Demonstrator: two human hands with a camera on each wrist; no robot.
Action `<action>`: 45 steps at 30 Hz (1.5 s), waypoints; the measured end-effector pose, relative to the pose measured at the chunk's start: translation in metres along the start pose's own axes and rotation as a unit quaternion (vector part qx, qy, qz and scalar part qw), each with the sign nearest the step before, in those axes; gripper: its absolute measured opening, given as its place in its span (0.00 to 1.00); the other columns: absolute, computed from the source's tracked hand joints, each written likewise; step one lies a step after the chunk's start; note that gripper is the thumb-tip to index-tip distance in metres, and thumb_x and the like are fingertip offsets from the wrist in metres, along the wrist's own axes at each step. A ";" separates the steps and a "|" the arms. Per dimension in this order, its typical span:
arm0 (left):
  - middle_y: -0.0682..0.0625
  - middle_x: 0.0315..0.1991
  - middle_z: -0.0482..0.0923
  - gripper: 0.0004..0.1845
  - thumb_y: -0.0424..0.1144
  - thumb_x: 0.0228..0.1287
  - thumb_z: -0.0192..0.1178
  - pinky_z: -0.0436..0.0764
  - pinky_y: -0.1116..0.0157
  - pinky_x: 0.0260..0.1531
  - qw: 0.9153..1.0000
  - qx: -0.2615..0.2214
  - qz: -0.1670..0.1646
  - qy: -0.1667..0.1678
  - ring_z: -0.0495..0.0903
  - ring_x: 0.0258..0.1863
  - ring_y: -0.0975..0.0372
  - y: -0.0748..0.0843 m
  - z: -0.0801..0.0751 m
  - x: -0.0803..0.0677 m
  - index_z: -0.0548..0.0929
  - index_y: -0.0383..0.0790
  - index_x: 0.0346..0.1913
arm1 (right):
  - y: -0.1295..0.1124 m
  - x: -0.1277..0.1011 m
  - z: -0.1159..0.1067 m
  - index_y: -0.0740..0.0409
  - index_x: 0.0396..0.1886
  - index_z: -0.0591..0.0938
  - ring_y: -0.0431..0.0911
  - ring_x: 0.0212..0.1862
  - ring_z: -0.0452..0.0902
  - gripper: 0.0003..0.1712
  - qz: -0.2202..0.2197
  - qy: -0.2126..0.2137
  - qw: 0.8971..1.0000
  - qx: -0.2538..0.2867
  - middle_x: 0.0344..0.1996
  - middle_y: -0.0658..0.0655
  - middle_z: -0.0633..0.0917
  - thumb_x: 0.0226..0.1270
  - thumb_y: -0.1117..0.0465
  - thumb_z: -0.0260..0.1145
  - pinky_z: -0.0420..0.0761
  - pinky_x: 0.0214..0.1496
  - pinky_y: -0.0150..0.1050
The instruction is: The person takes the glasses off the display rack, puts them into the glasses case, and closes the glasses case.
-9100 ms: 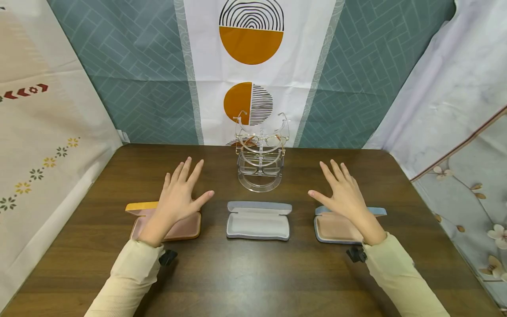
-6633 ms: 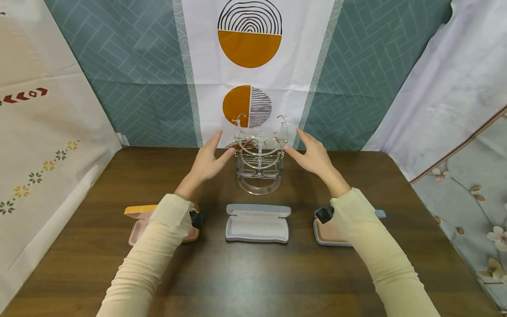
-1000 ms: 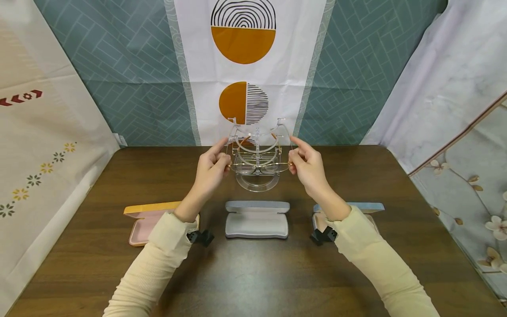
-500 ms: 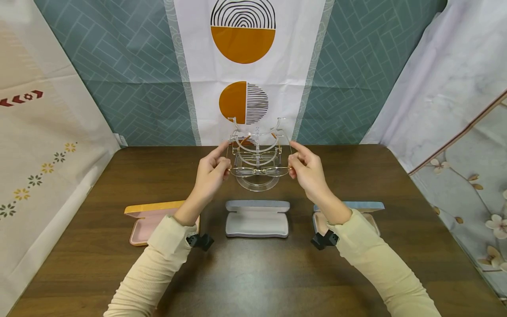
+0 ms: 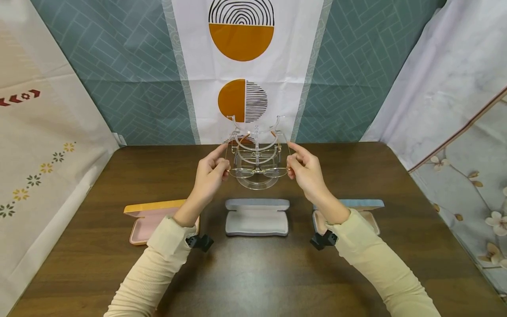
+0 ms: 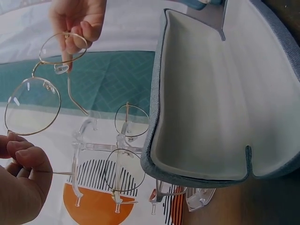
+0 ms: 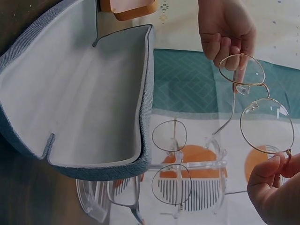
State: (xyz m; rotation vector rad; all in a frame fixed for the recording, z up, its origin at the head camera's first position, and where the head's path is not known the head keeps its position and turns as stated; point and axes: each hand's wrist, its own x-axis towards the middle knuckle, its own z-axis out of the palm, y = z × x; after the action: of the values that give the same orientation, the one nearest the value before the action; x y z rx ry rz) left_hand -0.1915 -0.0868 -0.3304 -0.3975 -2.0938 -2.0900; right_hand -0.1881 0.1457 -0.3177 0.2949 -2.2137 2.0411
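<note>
Both hands hold one pair of gold wire-rim glasses [image 5: 258,171] in the air, just in front of the clear acrylic stand [image 5: 256,152] near the desk's back edge, centre. Left hand [image 5: 211,174] pinches the frame's left end between thumb and curled fingers; right hand [image 5: 306,169] pinches the right end the same way, index finger more extended. Lenses run level between the two hands, above the desk [image 5: 253,273] — not touching it or the stand, as far as the head view shows. In the left wrist view the round lenses and one temple arm are visible, so at least that temple is unfolded. The stand still carries two more pairs on its lower tiers — thin frames, clear lenses. Grey case [image 5: 257,217] lies open directly below the held glasses, toward the front of the desk, lid hinged back, pale lining empty. Pink case with yellow lid [image 5: 147,219] sits open to its left, pink case with blue lid [image 5: 368,211] open to its right, partly hidden by the right forearm. Patterned cloth backdrop [image 5: 241,66] behind the desk.
</note>
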 end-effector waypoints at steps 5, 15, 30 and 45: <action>0.48 0.17 0.69 0.24 0.25 0.63 0.46 0.68 0.70 0.18 1.000 0.003 -0.007 -0.002 0.67 0.18 0.63 -0.002 -0.002 -0.003 0.64 0.32 0.63 | 0.001 -0.003 0.000 0.64 0.63 0.65 0.39 0.20 0.68 0.25 0.004 -0.003 1.000 0.002 0.21 0.52 0.73 0.67 0.72 0.51 0.70 0.23 0.27; 0.47 0.17 0.70 0.24 0.23 0.63 0.46 0.68 0.71 0.17 1.000 0.008 -0.011 0.007 0.67 0.18 0.64 -0.005 -0.001 -0.011 0.64 0.29 0.63 | 0.005 -0.010 0.000 0.65 0.63 0.66 0.39 0.21 0.68 0.24 0.007 -0.006 1.000 -0.007 0.22 0.53 0.73 0.67 0.71 0.51 0.70 0.24 0.28; 0.50 0.18 0.69 0.24 0.23 0.62 0.46 0.66 0.72 0.16 1.000 0.007 -0.027 0.003 0.67 0.18 0.65 -0.009 0.001 -0.024 0.64 0.30 0.63 | 0.012 -0.019 -0.002 0.64 0.64 0.65 0.39 0.22 0.68 0.24 0.026 -0.017 1.000 -0.001 0.23 0.53 0.73 0.67 0.71 0.51 0.71 0.25 0.28; 0.53 0.17 0.69 0.23 0.22 0.62 0.45 0.64 0.72 0.14 1.000 -0.007 -0.021 -0.018 0.65 0.16 0.66 -0.013 -0.002 -0.032 0.66 0.27 0.61 | 0.014 -0.024 -0.001 0.66 0.63 0.65 0.39 0.21 0.68 0.24 0.026 -0.021 0.999 0.006 0.23 0.54 0.73 0.66 0.72 0.51 0.70 0.24 0.28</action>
State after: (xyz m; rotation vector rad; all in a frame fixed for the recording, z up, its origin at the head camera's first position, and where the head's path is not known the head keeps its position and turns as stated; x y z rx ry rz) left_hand -0.1649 -0.0907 -0.3525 -0.3993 -2.1271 -2.1385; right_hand -0.1681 0.1488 -0.3366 0.2851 -2.2584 2.0933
